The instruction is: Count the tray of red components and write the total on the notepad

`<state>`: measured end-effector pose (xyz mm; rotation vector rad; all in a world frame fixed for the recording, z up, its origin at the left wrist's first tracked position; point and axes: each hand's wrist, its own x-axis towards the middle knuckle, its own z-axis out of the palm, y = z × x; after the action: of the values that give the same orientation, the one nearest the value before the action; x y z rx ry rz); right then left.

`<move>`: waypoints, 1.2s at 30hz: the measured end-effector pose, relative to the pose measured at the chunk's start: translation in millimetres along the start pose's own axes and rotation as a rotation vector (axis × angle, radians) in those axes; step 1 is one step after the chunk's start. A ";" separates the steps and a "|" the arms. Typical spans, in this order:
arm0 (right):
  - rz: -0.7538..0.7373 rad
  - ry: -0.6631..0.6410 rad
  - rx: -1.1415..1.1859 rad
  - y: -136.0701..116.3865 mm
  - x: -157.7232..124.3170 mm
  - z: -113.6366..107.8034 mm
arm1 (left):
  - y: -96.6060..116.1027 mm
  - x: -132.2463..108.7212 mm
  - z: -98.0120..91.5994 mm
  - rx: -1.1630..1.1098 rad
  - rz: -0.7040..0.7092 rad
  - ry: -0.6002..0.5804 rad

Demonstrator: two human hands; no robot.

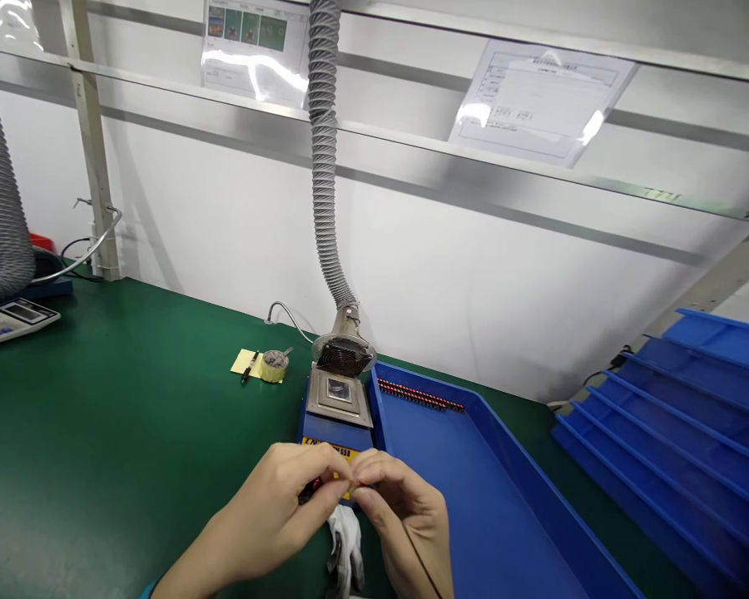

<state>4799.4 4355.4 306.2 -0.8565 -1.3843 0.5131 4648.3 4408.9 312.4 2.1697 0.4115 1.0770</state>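
Note:
My left hand [287,499] and my right hand [405,516] meet at the fingertips, both closed in a pinch. What sits between the tips is too small and hidden to make out. A thin brown wire [419,556] runs across my right palm, down from the fingers. Just beyond my hands stands a blue solder pot [340,395] with a metal top plate and a small shiny square bath. My fingers cover part of its yellow label. Under my hands lies a crumpled white glove [346,545].
Over the pot hangs a grey exhaust hose [324,166] with a round hood. Right of it, a blue tray [474,491] holds a row of red-and-black parts [419,394]. Stacked blue trays [667,433] stand far right. A round tin [275,366], pen [250,367] and yellow notes lie left.

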 end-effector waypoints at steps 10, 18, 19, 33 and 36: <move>-0.208 -0.038 -0.304 4.5 -3.5 -3.7 | -6.2 3.4 2.6 0.097 0.073 0.017; 0.388 -0.078 0.344 6.7 -3.3 2.2 | -11.8 5.2 9.9 0.475 0.360 0.173; 0.336 -0.043 0.305 7.8 -3.4 1.8 | -11.0 5.1 9.9 0.409 0.308 0.183; -0.396 0.017 -0.446 4.9 -1.7 0.8 | -6.4 4.2 9.1 -0.009 0.010 0.068; -0.177 0.028 -0.381 1.8 -4.8 2.3 | -8.2 3.6 11.7 0.202 0.197 0.102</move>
<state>4796.7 4353.4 301.7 -1.0277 -1.5407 0.0996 4659.9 4411.8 303.8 2.3785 0.3724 1.3071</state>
